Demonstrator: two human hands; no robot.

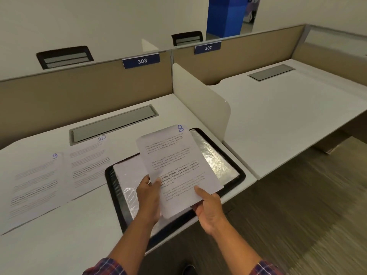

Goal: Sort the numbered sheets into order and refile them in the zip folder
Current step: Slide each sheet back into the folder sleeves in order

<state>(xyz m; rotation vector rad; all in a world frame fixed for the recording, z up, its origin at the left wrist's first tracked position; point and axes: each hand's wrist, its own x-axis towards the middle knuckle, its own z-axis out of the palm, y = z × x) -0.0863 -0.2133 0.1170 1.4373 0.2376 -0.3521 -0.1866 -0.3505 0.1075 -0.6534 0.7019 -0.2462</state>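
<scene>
Both hands grip sheet 8 [178,167] above the surface [79,235]: right hand [210,209] fingers closed on its near corner, left hand [149,197] fingers pinching its left edge. Under them lies the open zip folder [232,165]; left of the fingers lie sheet 9 [35,187], then sheet 10 [89,163].
</scene>
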